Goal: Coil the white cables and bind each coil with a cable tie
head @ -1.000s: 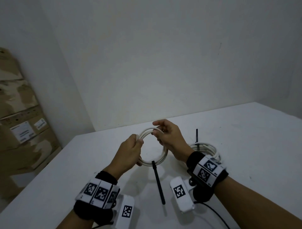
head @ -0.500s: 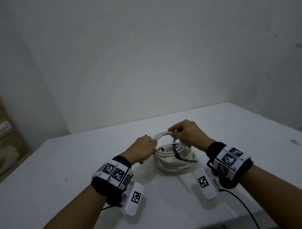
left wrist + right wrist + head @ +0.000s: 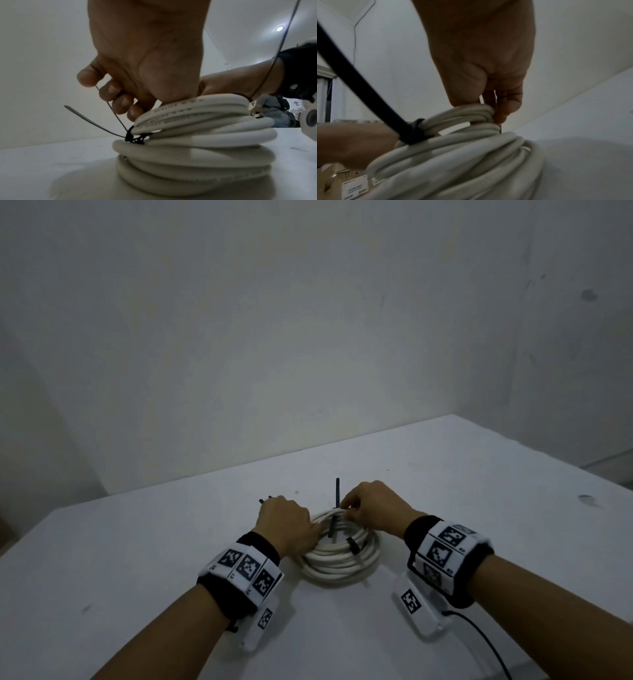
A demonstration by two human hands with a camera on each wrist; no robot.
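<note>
Several white cable coils (image 3: 342, 559) lie stacked on the white table (image 3: 137, 559). My left hand (image 3: 291, 522) grips the left side of the top coil (image 3: 197, 108), fingers curled over it, and a thin black tie tail (image 3: 109, 104) runs past them. My right hand (image 3: 349, 506) pinches the far side of the same coil (image 3: 471, 112) between thumb and fingers. A black cable tie (image 3: 337, 494) stands upright beside those fingers. Another black tie (image 3: 414, 129) wraps the top coil. A tie head (image 3: 130, 136) sits between the coils.
The table meets pale walls just behind the coils; its right edge (image 3: 548, 446) runs off to the right. A black lead (image 3: 479, 631) trails from my right wrist camera. Cardboard boxes (image 3: 342, 182) stand off to the left. A person (image 3: 274, 112) stands far behind.
Both hands have carried the small tied coil to the right and down onto the stack of coils. My view has swung right, so the boxes have left the head view.
</note>
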